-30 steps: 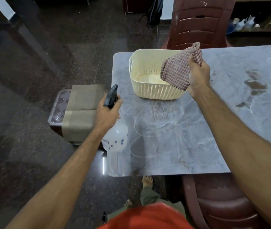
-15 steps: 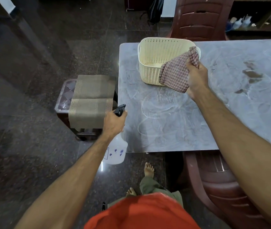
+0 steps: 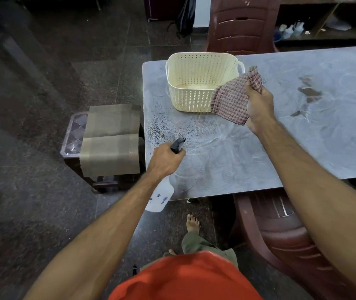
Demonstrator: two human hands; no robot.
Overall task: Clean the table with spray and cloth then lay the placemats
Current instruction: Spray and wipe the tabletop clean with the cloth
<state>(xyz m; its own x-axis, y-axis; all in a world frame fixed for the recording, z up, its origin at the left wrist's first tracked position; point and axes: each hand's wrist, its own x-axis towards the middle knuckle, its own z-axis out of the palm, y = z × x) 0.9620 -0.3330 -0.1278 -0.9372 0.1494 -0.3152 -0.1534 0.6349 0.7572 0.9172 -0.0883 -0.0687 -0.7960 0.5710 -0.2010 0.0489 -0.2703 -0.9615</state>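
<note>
My left hand [image 3: 165, 161] grips a white spray bottle [image 3: 159, 198] by its black trigger head, the nozzle over the near left part of the grey table [image 3: 248, 148]. Fine spray droplets speckle the tabletop just ahead of the nozzle. My right hand [image 3: 258, 106] holds a checked red-and-white cloth [image 3: 231, 100] above the table, beside a cream plastic basket [image 3: 194, 98]. Folded tan placemats [image 3: 111, 139] lie on a low stool left of the table. Dark smears [image 3: 309, 92] mark the table's far right.
A maroon plastic chair [image 3: 242, 24] stands behind the table, another [image 3: 285, 237] is tucked under its near edge. The stool [image 3: 73, 135] is close against the table's left side. My bare foot [image 3: 192, 223] is on the dark stone floor. Bottles [image 3: 291, 29] sit on a back shelf.
My left hand has moved the spray bottle right, over the table's near left corner, and droplets now speckle the surface. The right hand with the cloth has stayed beside the basket.
</note>
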